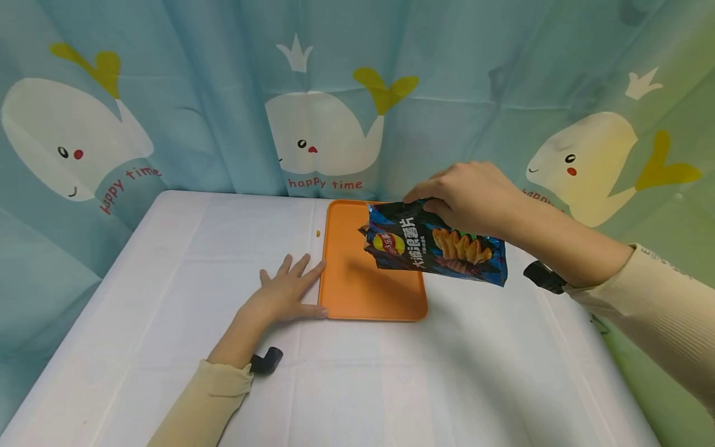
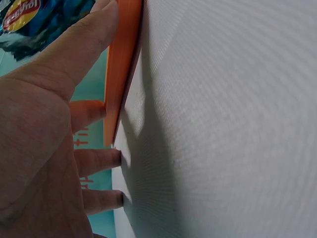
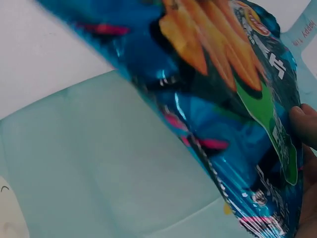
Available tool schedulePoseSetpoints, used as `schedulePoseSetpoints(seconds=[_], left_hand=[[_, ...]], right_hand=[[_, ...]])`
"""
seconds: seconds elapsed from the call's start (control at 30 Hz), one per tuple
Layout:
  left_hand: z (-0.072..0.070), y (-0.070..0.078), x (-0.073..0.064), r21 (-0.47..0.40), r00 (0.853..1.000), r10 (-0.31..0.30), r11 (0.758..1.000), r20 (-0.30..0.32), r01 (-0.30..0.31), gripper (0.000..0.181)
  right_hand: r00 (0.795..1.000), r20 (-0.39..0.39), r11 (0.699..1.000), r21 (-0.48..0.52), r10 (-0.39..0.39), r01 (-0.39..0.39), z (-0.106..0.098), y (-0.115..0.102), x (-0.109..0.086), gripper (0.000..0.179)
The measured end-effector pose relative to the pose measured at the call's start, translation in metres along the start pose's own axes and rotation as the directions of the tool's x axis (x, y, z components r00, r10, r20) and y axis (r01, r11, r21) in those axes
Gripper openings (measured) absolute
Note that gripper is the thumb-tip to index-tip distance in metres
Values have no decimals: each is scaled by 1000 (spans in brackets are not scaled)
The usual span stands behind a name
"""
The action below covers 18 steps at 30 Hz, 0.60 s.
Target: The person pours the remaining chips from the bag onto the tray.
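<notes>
My right hand [image 1: 469, 192] grips a dark blue bag of potato chips [image 1: 402, 242] by its upper long edge. The bag lies on its side in the air over an orange tray [image 1: 363, 292], its torn end pointing left above the tray. In the right wrist view the blue foil of the chip bag [image 3: 198, 114] fills much of the picture, with the thumb at its right edge. My left hand [image 1: 282, 295] is spread beside the tray, thumb and fingertip at its left rim. The left wrist view shows the thumb of my left hand [image 2: 44, 99] against the tray's orange side [image 2: 119, 69].
A small yellowish crumb [image 1: 318, 233] lies on the white tablecloth [image 1: 223, 273] left of the tray. Behind the table hangs a light blue curtain [image 1: 212, 112] printed with white whales. Each wrist wears a black camera mount [image 1: 267, 361].
</notes>
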<state>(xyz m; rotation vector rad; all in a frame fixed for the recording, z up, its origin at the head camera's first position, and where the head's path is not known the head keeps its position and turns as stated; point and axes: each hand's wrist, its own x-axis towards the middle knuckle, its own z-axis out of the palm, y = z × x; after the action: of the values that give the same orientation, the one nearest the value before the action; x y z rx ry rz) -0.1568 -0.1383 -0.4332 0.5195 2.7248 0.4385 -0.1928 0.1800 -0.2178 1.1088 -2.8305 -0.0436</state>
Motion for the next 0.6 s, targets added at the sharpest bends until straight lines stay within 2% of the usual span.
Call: schedulePoseSetpoints(seconds=[0.23, 0.47, 0.6], left_hand=[[1, 0, 1, -4, 1000, 6, 1000, -5, -6, 103], [0, -1, 1, -7, 1000, 11, 1000, -8, -11, 103], [0, -2, 0, -6, 1000, 8, 1000, -1, -8, 103]], right_hand=[[1000, 25, 1000, -5, 9, -8, 3, 0, -2, 29], [1000, -7, 1000, -22, -8, 7, 3, 1, -2, 29], [1000, 9, 1000, -30, -8, 8, 4, 1, -1, 29]])
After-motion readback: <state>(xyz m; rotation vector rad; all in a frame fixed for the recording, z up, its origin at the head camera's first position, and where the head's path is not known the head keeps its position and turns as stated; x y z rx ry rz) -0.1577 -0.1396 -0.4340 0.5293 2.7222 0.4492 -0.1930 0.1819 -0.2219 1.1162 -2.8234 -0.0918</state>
